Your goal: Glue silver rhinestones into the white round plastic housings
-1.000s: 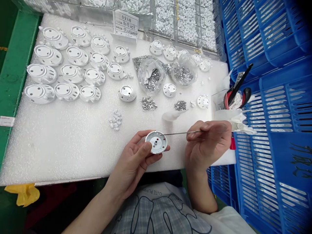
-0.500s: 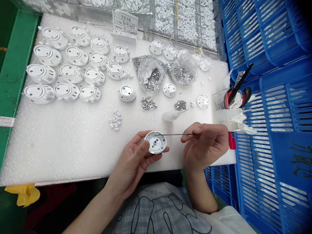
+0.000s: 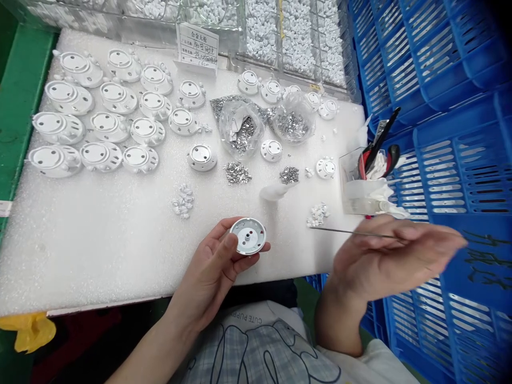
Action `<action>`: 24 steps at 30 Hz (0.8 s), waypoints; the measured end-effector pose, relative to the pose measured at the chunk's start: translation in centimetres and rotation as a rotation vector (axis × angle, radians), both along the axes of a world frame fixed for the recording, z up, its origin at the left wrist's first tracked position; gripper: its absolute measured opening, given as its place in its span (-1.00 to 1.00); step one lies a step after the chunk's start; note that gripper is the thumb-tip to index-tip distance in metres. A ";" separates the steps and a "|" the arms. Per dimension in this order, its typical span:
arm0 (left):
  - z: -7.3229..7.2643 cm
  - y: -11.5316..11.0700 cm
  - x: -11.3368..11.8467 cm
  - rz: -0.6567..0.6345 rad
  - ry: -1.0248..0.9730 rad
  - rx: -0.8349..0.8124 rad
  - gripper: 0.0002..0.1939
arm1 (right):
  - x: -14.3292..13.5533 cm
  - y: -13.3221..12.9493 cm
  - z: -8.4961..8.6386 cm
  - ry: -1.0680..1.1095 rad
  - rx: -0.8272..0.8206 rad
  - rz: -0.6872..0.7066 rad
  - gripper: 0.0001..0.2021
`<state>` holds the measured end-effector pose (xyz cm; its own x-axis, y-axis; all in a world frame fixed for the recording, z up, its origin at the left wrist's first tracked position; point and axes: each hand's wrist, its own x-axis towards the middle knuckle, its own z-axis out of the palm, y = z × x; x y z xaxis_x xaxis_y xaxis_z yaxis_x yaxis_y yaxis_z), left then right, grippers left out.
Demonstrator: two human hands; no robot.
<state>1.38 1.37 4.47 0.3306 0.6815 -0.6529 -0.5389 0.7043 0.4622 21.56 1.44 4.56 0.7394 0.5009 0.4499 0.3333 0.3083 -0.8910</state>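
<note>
My left hand (image 3: 216, 261) grips a round white disc (image 3: 248, 236) by its rim, its hollow inner side facing up. My right hand (image 3: 394, 256) pinches a thin metal rod (image 3: 352, 232). The rod's tip lies beside a small pile of white parts (image 3: 319, 214), right of the disc and apart from it. Beyond the disc stands a white bottle with a slanted nozzle (image 3: 274, 192). Another pile of small white parts (image 3: 183, 201) lies to the left. Two heaps of tiny metal pieces, one left (image 3: 237, 173) and one right (image 3: 288, 175), lie farther back.
Rows of assembled white discs (image 3: 100, 156) fill the back left of the foam board (image 3: 100, 240). Bags of metal bits (image 3: 242, 133) lie mid-board. A clear holder (image 3: 352, 196) with pliers (image 3: 380, 149) stands right, beside blue crates (image 3: 452, 176). A compartment tray (image 3: 296, 40) spans the back.
My right hand has moved right with the rod, whose tip has left the disc. The small white pile it had hidden now shows. The whole view has shifted slightly.
</note>
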 end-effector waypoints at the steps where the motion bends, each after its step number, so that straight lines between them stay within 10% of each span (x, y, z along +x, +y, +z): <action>1: 0.1 0.0 0.1 0.008 0.021 -0.006 -0.49 | 1.2 -0.3 0.2 -0.064 0.066 -0.085 -0.56; 9: 0.4 0.1 0.4 0.025 0.147 -0.020 -0.54 | 9.5 -1.2 1.0 -0.456 0.244 -0.590 -0.66; 20: 0.3 0.0 0.5 0.025 0.150 -0.001 -0.50 | 9.9 -0.8 -0.4 -0.504 -0.084 -0.517 -0.65; 24: 0.6 0.0 0.5 0.035 0.116 -0.005 -0.48 | 7.7 -0.3 -0.4 -0.488 0.129 -0.509 -0.73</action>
<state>1.92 1.37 5.09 0.2290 0.6877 -0.6890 -0.5065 0.6886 0.5189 29.26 1.11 4.20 0.5663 0.0682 0.8214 0.8151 0.1010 -0.5704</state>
